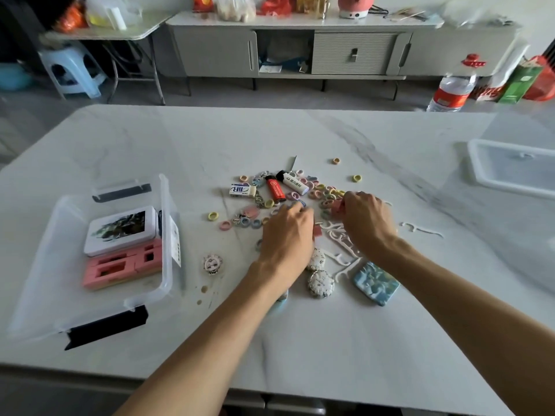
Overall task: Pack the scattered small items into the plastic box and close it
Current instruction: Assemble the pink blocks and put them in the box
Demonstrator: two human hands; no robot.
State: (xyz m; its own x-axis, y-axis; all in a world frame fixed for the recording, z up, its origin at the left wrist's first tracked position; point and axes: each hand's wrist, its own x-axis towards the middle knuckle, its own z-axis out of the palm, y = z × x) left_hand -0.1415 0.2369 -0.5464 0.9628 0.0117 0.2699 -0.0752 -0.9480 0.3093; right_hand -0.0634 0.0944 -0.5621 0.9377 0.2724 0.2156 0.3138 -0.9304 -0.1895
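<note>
From the head view, both hands work in the heap of small items on the worktop (pixel 300 340). The left hand (pixel 288 235) lies knuckles-up over the heap. Its fingers (pixel 295 208) bend down into the hair ties (pixel 327 193), but the hand hides their tips, so I cannot tell whether they grip anything. The fingers (pixel 350 202) of the right hand (pixel 371 223) are curled and seem to pinch a small pink piece (pixel 338 205), probably sorting by kind rather than scooping.

Just beyond the left fingers lie a red lighter (pixel 275 190), a white lighter (pixel 295 183) and an eraser (pixel 242 190). White floss picks (pixel 339 238) lie between the two hands and under the right wrist. Nearer the person than either set of fingers are two speckled round badges (pixel 320 283) and a blue textured slab (pixel 377 283).

The plastic box (pixel 166 223) stands open well to the left of the left fingers, within that arm's easy reach. It already holds a white tin (pixel 120 229) and pink blocks (pixel 123 265), laid flat side by side, likely to leave room for the loose bits. Its lid (pixel 510 166) rests far to the right of the right fingers, out of the way. Most items are still to be packed, and the box is not yet closed.
</note>
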